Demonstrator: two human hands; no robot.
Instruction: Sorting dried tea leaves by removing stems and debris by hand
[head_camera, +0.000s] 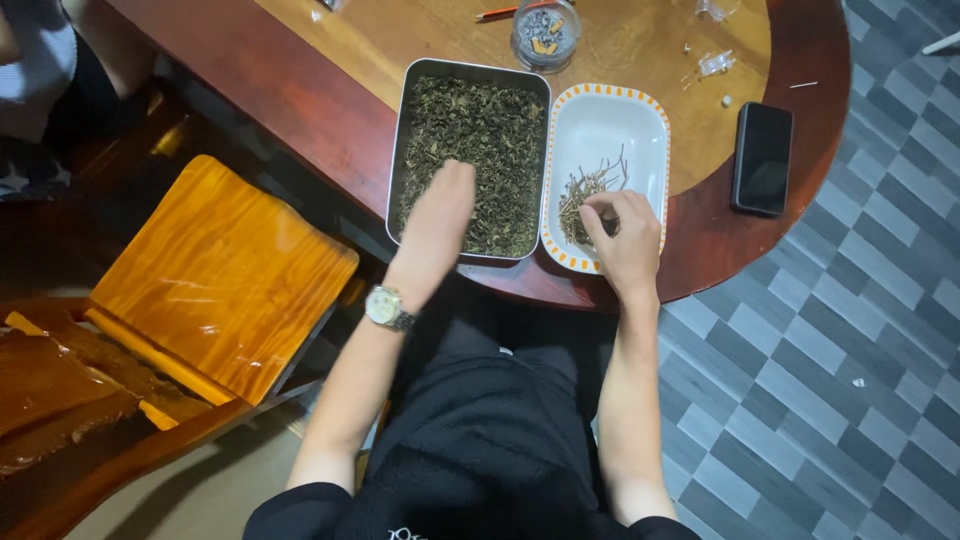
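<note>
Room: grey floor (800, 330) laid in two-tone tiles set on the diagonal, seen from the head camera looking straight down.
Surface: round wooden table (330, 110) with a dark red-brown rim and a paler centre; the metal tray sits at its near edge.
Landmark: rectangular metal tray (400, 130), long axis running away from the person, filled with dark green dried leaves (490, 130).
Left hand: left hand (440, 215) lies flat in the tray's near half, fingers stretched out together and pointing away into the leaves, palm down; it grips nothing that I can see. A silver wristwatch (385, 307) sits on that wrist, just nearer than the tray.
White dish: white dish (600, 125) with an orange-dashed rim, touching the tray's right side, its long axis parallel to the tray's.
Stems: small heap of thin pale stems (590, 185) in the dish's near half, most lying slantwise, pointing away and to the right.
Right hand: right hand (625, 240) is over the dish's near end, fingers curled in narrow, tips pinched at the stems.
Further right of tray: black phone (762, 158), face up, long axis away from the person.
Beyond tray: round glass ashtray (545, 32).
Left of tray: orange-brown wooden chair (220, 270), off the table.
</note>
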